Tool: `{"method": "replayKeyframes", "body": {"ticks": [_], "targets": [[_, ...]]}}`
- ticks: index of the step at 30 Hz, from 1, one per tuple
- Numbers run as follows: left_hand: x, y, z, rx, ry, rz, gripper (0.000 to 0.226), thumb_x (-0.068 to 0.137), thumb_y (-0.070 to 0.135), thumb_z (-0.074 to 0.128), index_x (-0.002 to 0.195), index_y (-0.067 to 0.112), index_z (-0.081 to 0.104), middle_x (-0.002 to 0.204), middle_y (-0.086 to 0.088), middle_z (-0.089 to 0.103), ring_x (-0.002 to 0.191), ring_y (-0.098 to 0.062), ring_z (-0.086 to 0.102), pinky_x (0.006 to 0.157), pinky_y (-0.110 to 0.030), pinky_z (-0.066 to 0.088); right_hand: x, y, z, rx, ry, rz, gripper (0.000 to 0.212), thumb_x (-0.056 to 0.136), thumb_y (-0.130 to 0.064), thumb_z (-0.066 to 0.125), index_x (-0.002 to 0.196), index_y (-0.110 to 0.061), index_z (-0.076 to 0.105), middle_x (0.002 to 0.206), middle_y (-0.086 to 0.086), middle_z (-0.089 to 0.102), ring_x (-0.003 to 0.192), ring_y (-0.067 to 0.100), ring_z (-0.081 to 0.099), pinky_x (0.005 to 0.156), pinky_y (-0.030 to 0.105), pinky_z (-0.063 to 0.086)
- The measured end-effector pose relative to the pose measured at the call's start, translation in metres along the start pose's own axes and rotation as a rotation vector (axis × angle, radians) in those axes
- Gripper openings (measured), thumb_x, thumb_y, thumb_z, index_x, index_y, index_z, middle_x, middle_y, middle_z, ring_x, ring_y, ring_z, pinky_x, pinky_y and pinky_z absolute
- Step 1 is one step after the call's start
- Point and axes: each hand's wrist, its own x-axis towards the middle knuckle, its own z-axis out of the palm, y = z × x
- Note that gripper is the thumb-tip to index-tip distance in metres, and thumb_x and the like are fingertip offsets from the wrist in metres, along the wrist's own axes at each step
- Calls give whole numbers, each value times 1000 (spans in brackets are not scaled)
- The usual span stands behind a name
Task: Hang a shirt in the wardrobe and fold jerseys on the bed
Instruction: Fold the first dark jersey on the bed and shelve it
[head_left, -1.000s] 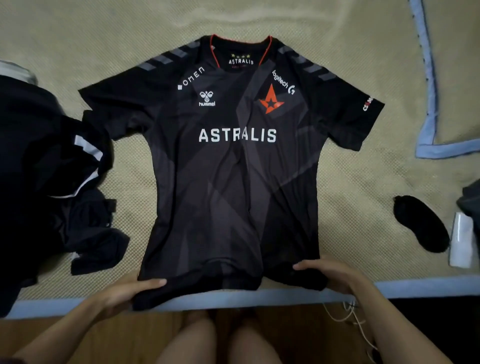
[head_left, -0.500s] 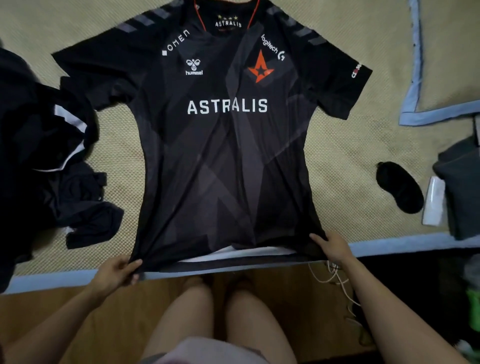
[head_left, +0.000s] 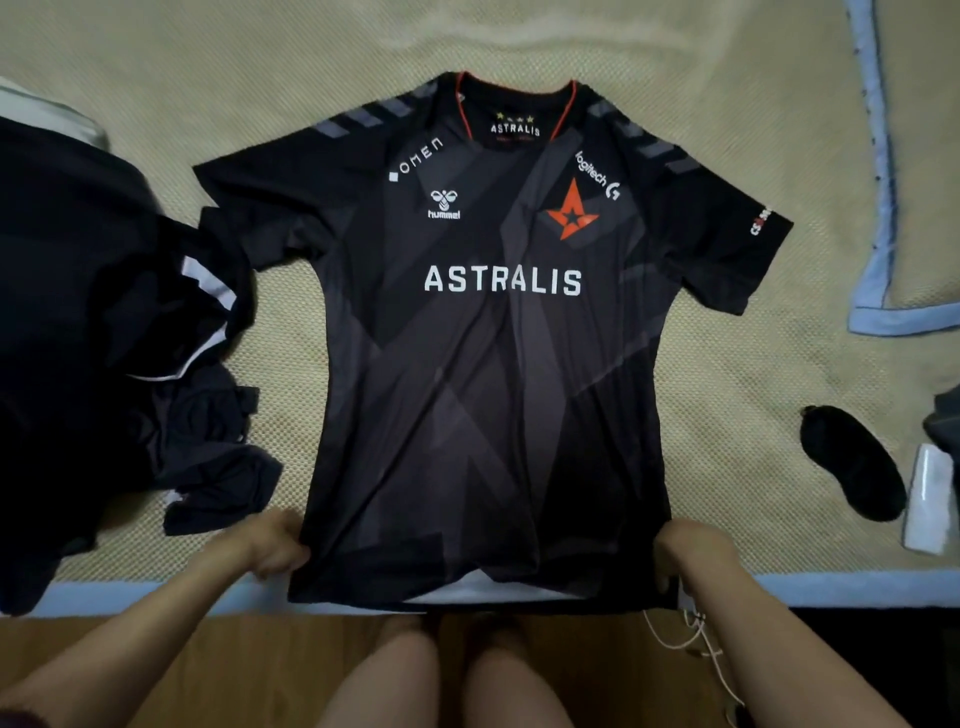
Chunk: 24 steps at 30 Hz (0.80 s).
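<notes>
jersey: black jersey (head_left: 493, 389) spread flat and face up on the bed, collar at the far end, hem toward the person. Big white ASTRALIS across the chest, red star logo on one side, small white logos near the shoulders, grey stripes along both shoulders. Both short sleeves are spread out to the sides.

hem: the bottom edge sits right at the near border of the mat, with a strip of white showing under the middle of it.

left hand: the left hand (head_left: 272, 545) is closed, pinching the jersey's bottom corner on the left.

right hand: the right hand (head_left: 685, 551) is curled around the other bottom corner, fingers tucked in the fabric, so gripping too.

bed: covered by a tan woven mat (head_left: 727, 405) with a light blue border along the near edge. A second mat of the same kind (head_left: 924, 156) lies at the far right.

clothes pile: a heap of dark clothes (head_left: 104, 338) with white stripes, just left of the jersey, touching its left sleeve.

right side stuff: a small black oval thing (head_left: 852, 462) lies on the mat well apart from the jersey, can't tell what it is tbh. Next to it is a white object (head_left: 930, 499), also unclear.

floor: wooden floor (head_left: 208, 665) below the bed edge, the person's bare legs in the middle and a thin white cord (head_left: 691, 639) hanging on the right.
</notes>
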Motion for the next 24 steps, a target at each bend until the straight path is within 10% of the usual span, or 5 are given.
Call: {"method": "replayKeyframes", "body": {"ticks": [7,13,17,20,24], "targets": [[40,59,-137,-1165,432,192,23,96,24,61,91,3,70,88,-16,74,65,-15,73,61,-23,59,-48,-94,-114,281,486,-323,33,91,-42,58,107,-15,68,111,8,71,103,30,69,82,35,50],[55,100,-234,-1960,166,547,22,97,33,60,110,16,63,110,-1,70,103,-14,67,95,-31,54,-67,-170,-176,613,598,-567,14,88,-39,55,89,-26,61,94,-4,71,90,23,65,79,36,51],[66,105,-260,-2065,181,574,50,91,36,69,136,18,59,129,-4,68,112,-21,68,85,-39,58,-78,-206,-205,876,572,-719,18,77,-43,52,85,-30,61,82,-8,74,83,16,70,84,42,57],[59,114,-273,-2065,482,566,53,86,22,77,134,7,60,120,-12,72,108,-29,71,80,-42,61,-92,-223,-224,1142,534,-858,18,74,-41,61,88,-29,63,79,-8,74,81,15,72,86,46,58],[13,159,-279,-1377,973,680,33,91,23,72,121,12,64,108,4,73,100,-6,70,93,-29,55,-114,-218,-256,1526,467,-1028,23,83,-29,73,103,-21,68,94,6,77,88,17,72,95,50,56]]}}
